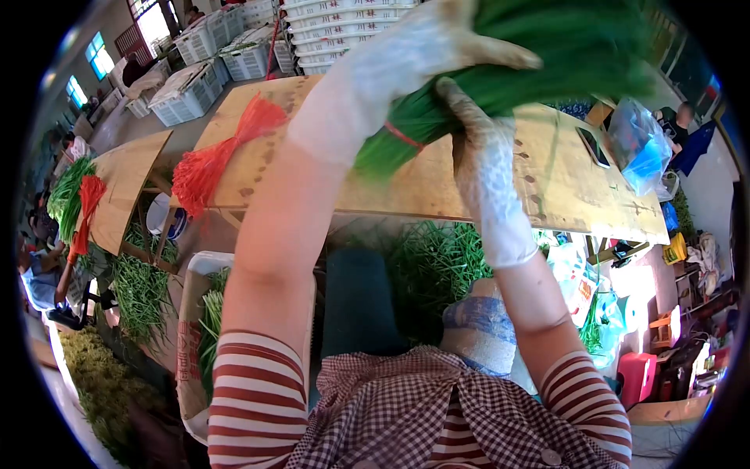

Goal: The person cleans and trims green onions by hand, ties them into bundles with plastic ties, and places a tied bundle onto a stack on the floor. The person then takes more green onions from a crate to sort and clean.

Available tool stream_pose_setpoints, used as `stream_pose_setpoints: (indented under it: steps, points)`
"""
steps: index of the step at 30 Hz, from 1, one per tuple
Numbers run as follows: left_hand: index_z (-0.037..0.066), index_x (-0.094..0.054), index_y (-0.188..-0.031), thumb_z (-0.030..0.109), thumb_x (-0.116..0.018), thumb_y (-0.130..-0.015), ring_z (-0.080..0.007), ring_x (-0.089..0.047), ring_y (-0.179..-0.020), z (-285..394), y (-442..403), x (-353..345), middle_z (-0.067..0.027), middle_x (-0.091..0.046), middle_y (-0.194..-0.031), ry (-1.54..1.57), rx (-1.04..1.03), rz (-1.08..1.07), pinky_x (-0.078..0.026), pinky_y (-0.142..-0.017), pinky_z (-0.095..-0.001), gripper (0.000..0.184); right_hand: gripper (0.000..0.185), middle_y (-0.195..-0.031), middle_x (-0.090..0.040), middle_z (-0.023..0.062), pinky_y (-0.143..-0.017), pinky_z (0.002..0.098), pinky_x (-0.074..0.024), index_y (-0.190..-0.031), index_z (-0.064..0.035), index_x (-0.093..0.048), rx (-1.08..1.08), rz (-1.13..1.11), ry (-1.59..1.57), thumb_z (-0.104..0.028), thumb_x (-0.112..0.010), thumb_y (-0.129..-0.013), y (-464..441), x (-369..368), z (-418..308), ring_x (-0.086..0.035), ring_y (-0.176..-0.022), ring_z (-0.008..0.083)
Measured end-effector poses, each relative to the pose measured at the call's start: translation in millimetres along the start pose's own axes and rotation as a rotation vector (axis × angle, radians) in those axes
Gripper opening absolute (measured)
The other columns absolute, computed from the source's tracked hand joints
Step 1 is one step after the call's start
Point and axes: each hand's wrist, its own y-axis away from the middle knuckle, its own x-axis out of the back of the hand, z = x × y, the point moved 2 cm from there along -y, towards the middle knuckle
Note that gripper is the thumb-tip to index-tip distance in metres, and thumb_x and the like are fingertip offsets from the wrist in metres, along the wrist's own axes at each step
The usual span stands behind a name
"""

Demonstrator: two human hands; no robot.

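A thick bundle of long green stems (562, 55), like chives, is raised above the table, blurred by motion at its far end. A red band (405, 137) circles it near its lower left end. My left hand (445, 47), in a whitish glove, grips the bundle from above, thumb stretched along it. From below, my right hand (480, 144), in a stained patterned glove, closes on the same bundle just right of the band. The fingers of both hands are partly hidden by the stems. Left of my left forearm, a bunch of red ties (226, 156) lies on the wooden table (578, 184).
A phone (593, 147) and a plastic bag (641, 144) are at the table's right. Stacked white crates (187, 94) stand behind. A white basket (191, 313) with stems is by my left side; loose greens (437, 254) lie below. A person (47, 273) sits at far left.
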Motion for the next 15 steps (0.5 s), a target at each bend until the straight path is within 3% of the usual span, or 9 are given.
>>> stream_pose_setpoints:
  steps: [1,2,4,5,8,10,12,13,15]
  points:
    - [-0.002,-0.027,-0.142,0.06,-0.075,-0.067,-0.0344,-0.047,-0.125,8,-8,-6,-0.0255,-0.049,-0.132,-0.001,-0.143,-0.084,-0.036,-0.104,-0.0375,0.109,0.043,-0.102,-0.065,0.0103,-0.08,0.0354,-0.0543,-0.113,0.0004,-0.056,-0.043,0.12,-0.036,-0.002,-0.077,-0.075,9,-2,-2,-0.065,-0.088,0.0218]
    - [0.005,-0.04,-0.128,0.056,-0.077,-0.069,-0.0323,-0.038,-0.133,16,-13,-11,-0.0169,-0.041,-0.141,0.137,-0.248,-0.192,-0.031,-0.106,-0.0376,0.086,0.041,-0.103,-0.065,0.0101,-0.081,0.0402,-0.0546,-0.114,-0.0008,-0.056,-0.084,0.242,-0.074,-0.004,-0.076,-0.077,15,-1,-4,-0.064,-0.089,0.0237]
    - [0.009,-0.047,-0.136,0.044,-0.07,-0.08,-0.0288,-0.044,-0.128,0,-9,-25,-0.0165,-0.04,-0.143,-0.237,-0.424,-0.046,-0.039,-0.105,-0.0398,0.07,0.039,-0.104,-0.065,0.0104,-0.08,0.0447,-0.055,-0.117,-0.0017,-0.056,-0.319,0.345,-0.142,-0.01,-0.072,-0.082,14,14,2,-0.065,-0.092,0.0259]
    - [0.006,-0.042,-0.139,0.049,-0.072,-0.075,-0.0299,-0.041,-0.13,-18,-1,-20,-0.0184,-0.039,-0.143,-0.237,-0.218,-0.158,-0.039,-0.105,-0.041,0.083,0.038,-0.105,-0.065,0.0106,-0.08,0.0469,-0.0552,-0.119,-0.0022,-0.055,-0.438,0.397,-0.179,-0.012,-0.07,-0.085,14,25,9,-0.065,-0.093,0.027]
    - [-0.002,-0.033,-0.14,0.06,-0.08,-0.058,-0.033,-0.042,-0.129,-103,47,-21,-0.026,-0.04,-0.14,-0.338,0.295,-0.345,-0.039,-0.104,-0.0411,0.114,0.039,-0.106,-0.065,0.0085,-0.078,0.0471,-0.0536,-0.123,-0.0036,-0.055,-0.811,0.203,0.034,-0.019,-0.067,-0.089,10,89,38,-0.065,-0.093,0.0276]
    - [-0.007,-0.032,-0.138,0.06,-0.084,-0.051,-0.0345,-0.046,-0.125,-100,82,-14,-0.03,-0.043,-0.135,-0.425,0.511,-0.605,-0.041,-0.102,-0.04,0.121,0.043,-0.11,-0.065,0.0087,-0.078,0.0366,-0.0518,-0.129,-0.0021,-0.051,-0.679,0.068,0.347,-0.018,-0.064,-0.09,19,114,46,-0.064,-0.093,0.0229]
    - [-0.007,-0.032,-0.137,0.059,-0.085,-0.05,-0.036,-0.049,-0.122,-122,113,-19,-0.0302,-0.046,-0.132,-0.338,0.613,-0.612,-0.042,-0.1,-0.0399,0.121,0.044,-0.111,-0.065,0.0081,-0.077,0.0312,-0.051,-0.131,-0.0028,-0.051,-0.454,0.034,0.6,-0.014,-0.064,-0.09,39,114,38,-0.064,-0.091,0.0193]
    - [-0.007,-0.032,-0.137,0.059,-0.085,-0.05,-0.0368,-0.05,-0.121,-130,127,-25,-0.0304,-0.048,-0.13,-0.291,0.669,-0.619,-0.042,-0.099,-0.0399,0.121,0.041,-0.108,-0.066,0.0066,-0.078,0.0247,-0.0496,-0.129,-0.0028,-0.054,-0.351,-0.03,0.541,-0.011,-0.063,-0.09,47,114,46,-0.063,-0.088,0.014]
    - [-0.008,-0.031,-0.137,0.059,-0.086,-0.049,-0.0372,-0.05,-0.121,-136,141,-35,-0.0304,-0.048,-0.129,-0.41,0.62,-0.489,-0.043,-0.099,-0.0398,0.123,0.037,-0.106,-0.066,0.0049,-0.078,0.0229,-0.0491,-0.125,-0.0038,-0.058,-0.121,-0.156,0.706,-0.009,-0.064,-0.088,50,103,60,-0.062,-0.085,0.0118]
